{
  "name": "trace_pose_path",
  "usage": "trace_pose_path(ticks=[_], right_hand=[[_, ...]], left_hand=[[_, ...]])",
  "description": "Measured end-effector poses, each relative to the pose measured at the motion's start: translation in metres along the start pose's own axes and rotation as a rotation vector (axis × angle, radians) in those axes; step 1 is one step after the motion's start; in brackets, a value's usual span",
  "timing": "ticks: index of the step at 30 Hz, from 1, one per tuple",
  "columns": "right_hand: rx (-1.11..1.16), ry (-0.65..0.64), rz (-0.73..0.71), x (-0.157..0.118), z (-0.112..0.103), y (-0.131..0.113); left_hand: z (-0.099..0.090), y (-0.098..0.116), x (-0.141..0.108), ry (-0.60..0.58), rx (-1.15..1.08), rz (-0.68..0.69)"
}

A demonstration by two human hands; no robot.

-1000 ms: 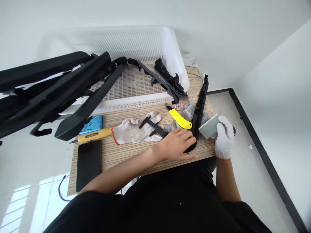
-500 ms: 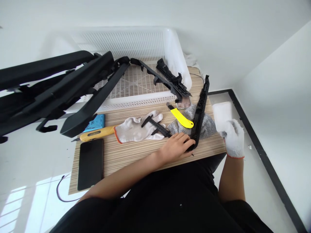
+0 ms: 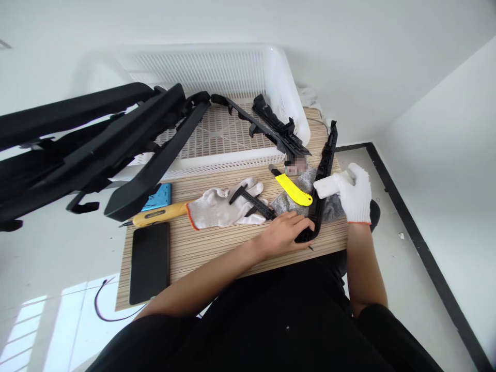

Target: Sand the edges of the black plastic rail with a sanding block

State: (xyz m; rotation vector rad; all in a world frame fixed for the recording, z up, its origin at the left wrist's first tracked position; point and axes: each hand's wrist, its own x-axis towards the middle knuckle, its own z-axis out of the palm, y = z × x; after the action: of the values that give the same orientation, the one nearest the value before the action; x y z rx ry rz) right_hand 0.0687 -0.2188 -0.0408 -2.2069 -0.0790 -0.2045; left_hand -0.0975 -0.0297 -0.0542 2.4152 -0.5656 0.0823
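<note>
Our left hand (image 3: pixel 289 233) has its fingers close together and bent over the near end of the black strip (image 3: pixel 326 160), the thumb along the near side, so that end sits clamped between them. Our gloved right hand (image 3: pixel 354 194) is closed on a white block (image 3: pixel 327 186), thumb and fingers pressed to its right end; the glove hides the exact spread of the fingertips. Compared with the frame just before, our right hand has come left, bringing the block from beyond the table's right edge to the strip, and the block has turned from broad face toward us to a narrow side. Our left hand keeps its place on the strip. The strip is long, slim and ribbed, narrowing to an upturned tip at the far end, and it lies slantwise near the right edge of the table (image 3: pixel 201 248), across a grey cloth (image 3: pixel 334 208). The block's left end overlaps the strip's side in view, but we cannot tell whether they touch. Just left of the strip, a yellow knife (image 3: pixel 293 190) lies on the cloth, with calipers (image 3: pixel 258 204) resting on a spare glove (image 3: pixel 215 210) beyond it.
</note>
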Motion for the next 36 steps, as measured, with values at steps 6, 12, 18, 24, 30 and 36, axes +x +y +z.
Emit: trace_pose_path(ticks=[6,12,18,24,30,36], right_hand=[[0.033,-0.339,-0.045,0.019,-0.012,-0.013],[0.014,-0.105,-0.076,0.033,-0.017,-0.024],[-0.027,-0.047,-0.146,0.032,-0.013,-0.027],[-0.052,-0.098,-0.159,0.042,-0.014,-0.022],[0.002,-0.332,-0.174,0.043,-0.008,-0.020],[0.060,-0.160,-0.093,0.035,0.015,-0.001]], left_hand=[[0.002,0.002,0.000,-0.001,0.033,-0.005],[0.003,0.002,0.000,0.005,0.046,0.002],[0.004,0.003,-0.001,0.022,0.065,0.006],[0.006,0.004,0.000,0.010,0.078,-0.016],[-0.008,0.006,0.000,-0.058,-0.101,0.069],[-0.053,-0.017,0.041,0.117,0.301,-0.231]])
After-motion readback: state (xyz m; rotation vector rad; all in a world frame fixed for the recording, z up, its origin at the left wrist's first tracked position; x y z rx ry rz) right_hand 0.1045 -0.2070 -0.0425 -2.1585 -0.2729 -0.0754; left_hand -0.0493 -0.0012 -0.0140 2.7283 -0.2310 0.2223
